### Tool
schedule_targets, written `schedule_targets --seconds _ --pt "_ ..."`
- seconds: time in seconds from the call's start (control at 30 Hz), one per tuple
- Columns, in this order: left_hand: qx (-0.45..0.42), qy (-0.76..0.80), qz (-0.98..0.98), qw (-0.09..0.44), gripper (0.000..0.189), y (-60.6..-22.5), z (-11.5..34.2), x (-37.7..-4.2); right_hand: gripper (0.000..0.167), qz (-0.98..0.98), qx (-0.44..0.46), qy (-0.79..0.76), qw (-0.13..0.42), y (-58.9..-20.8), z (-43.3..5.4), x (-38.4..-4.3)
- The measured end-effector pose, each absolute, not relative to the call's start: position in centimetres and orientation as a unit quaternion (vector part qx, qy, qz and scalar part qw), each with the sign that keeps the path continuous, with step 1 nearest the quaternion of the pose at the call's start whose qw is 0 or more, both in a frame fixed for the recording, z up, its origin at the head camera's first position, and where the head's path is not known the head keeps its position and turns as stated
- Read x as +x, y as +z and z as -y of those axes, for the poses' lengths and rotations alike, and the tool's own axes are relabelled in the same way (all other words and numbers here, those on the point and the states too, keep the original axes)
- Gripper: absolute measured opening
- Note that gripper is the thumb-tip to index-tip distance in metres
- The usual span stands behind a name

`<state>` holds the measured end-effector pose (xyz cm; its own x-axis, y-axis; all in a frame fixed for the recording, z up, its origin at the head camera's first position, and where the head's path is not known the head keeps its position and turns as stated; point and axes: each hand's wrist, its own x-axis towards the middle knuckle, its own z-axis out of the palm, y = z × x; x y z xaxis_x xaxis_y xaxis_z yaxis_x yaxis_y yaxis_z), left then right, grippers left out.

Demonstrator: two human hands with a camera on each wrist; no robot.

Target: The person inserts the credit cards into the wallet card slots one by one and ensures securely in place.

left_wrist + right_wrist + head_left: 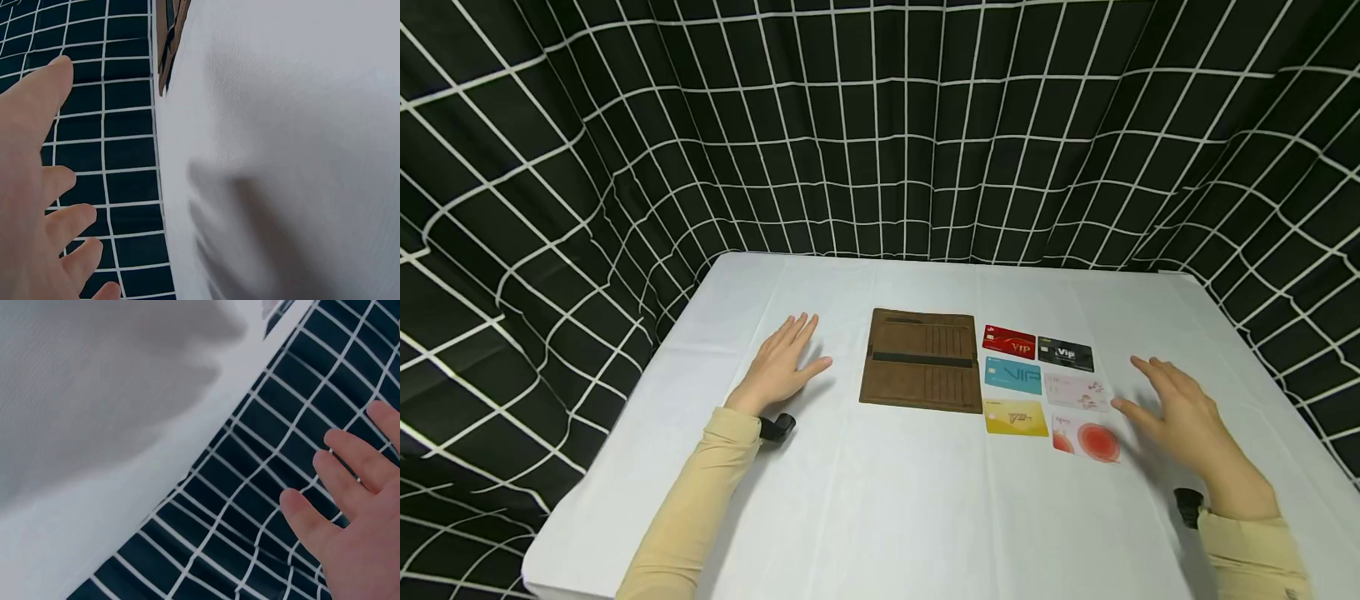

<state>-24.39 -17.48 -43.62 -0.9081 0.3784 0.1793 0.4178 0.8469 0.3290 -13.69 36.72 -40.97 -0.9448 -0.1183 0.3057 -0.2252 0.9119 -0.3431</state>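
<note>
Hovering above a table covered in white cloth (910,508), the person's left hand (778,367) is released, fingers extended and thumb pointing toward a brown, leather-like rectangular wallet (898,337). The right hand (1180,408) is likewise released and raised, its thumb near the cards. The wallet lies spread flat between the hands, a dark band (922,360) across its middle (narrow slots (947,386) line its right side). Just beside its right edge, six rectangular cards lie in two columns: a glossy red card (1009,342), a teal-blue card (1013,376) and a yellow card (1017,417); then a black card (1066,354), a pale pink card (1077,392) and a white card with a red disc (1086,438). Pale yellow fabric sleeves (688,504) cover both forearms. Beyond the table hangs a black cloth curtain with white grid lines (917,158).
</note>
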Motion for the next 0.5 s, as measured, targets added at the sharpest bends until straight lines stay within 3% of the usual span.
schedule_targets --seconds 0.23,0.5 --pt "-0.204 -0.258 0.943 0.048 0.074 -43.6 16.9 -24.2 0.069 0.962 0.107 0.221 0.119 -40.4 -35.0 -14.0" --pt "-0.2 -0.294 0.934 0.016 0.072 -44.0 16.1 -24.4 0.076 0.966 0.087 0.235 0.058 -39.7 -33.0 -13.7"
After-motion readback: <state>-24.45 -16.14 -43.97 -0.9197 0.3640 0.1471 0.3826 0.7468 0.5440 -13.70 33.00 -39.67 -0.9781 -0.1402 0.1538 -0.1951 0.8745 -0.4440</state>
